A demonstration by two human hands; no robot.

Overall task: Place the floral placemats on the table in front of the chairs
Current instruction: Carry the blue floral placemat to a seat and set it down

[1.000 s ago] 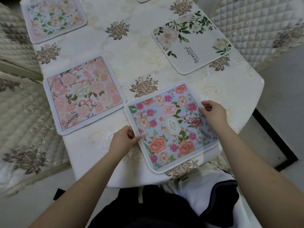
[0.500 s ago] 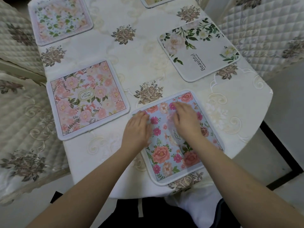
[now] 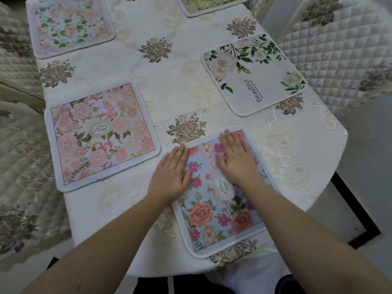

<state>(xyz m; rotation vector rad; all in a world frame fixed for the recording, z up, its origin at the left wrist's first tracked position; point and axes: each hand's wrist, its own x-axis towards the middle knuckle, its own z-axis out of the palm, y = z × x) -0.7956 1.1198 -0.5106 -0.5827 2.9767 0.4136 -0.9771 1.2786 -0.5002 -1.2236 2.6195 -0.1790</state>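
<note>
A blue floral placemat (image 3: 214, 217) lies flat at the near end of the table (image 3: 169, 85). My left hand (image 3: 171, 175) rests flat on its left edge, fingers straight. My right hand (image 3: 235, 158) presses flat on its upper half. A pink floral placemat (image 3: 101, 134) lies to the left. A white placemat with green leaves (image 3: 252, 75) lies at the right. A pale green-and-pink placemat (image 3: 70, 24) sits at the far left, and a yellowish one (image 3: 210, 4) is cut off at the top.
A cream tablecloth with embroidered brown flowers covers the table. Quilted cream chair covers stand on the left (image 3: 19, 166) and at the right (image 3: 343, 49). Grey floor (image 3: 371, 166) shows at the right of the table.
Both hands went from gripping the blue placemat's side edges to lying flat on top of it, sliding toward its far edge. The view shifted slightly nearer the table.
</note>
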